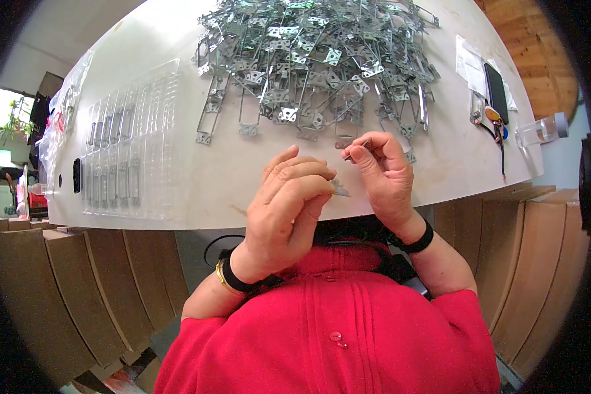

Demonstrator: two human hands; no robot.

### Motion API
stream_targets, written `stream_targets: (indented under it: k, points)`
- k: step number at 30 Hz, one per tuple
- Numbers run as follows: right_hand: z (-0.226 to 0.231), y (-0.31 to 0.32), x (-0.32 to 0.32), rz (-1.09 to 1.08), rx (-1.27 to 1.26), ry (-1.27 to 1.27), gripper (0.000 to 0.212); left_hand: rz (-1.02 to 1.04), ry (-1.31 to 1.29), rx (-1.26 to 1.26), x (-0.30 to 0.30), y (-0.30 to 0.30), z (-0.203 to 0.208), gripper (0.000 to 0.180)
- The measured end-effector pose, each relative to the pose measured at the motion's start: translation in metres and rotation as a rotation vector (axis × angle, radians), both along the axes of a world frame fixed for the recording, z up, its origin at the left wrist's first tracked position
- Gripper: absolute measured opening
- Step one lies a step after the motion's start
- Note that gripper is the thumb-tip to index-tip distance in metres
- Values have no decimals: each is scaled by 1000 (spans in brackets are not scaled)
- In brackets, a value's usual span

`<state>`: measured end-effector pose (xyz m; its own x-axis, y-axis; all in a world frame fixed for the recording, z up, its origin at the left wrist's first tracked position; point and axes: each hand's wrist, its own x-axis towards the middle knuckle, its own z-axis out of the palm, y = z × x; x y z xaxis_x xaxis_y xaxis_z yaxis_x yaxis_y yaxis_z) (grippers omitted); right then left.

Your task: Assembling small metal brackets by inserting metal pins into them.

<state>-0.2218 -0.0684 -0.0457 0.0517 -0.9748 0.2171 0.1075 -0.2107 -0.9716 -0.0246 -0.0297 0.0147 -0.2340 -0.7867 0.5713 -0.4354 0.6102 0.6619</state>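
My right hand (pixel 389 178) is raised over the table's near edge, its thumb and fingers pinching a small dark metal piece (pixel 356 153). Beside it, my left hand (pixel 285 205) is closed with the fingers curled and pressed together. A grey metal bracket end (pixel 340 188) pokes out past the left fingertips; the rest of it is hidden by the hand. Whether both bits of metal belong to one piece, I cannot tell. Just beyond my hands lies a big heap of metal brackets (pixel 318 72), thin rods joined to punched end plates.
On the left of the white table (pixel 197 184) lies a clear plastic tray (pixel 157 164) with several metal parts in its slots. A black phone (pixel 496 93), papers, a cable and a clear plastic cup (pixel 538 131) are at the right. Cardboard boxes (pixel 65 289) stand below the table.
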Motion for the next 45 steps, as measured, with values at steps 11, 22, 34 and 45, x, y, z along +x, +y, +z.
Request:
stream_targets:
  k: [11, 22, 34, 45]
  points:
    - [-6, -2, -2, 18, -12, 33, 14, 61, 159, 240, 49, 12, -10, 12]
    - [-3, 0, 0, 26, 11, 34, 15, 261, 20, 255, 91, 7, -32, 15]
    - [1, 1, 0, 45, 33, 39, 15, 493, -151, 178, 86, 12, -38, 20]
    - [2, 0, -1, 50, 21, 84, 15, 438, -162, 177, 69, 12, -40, 22]
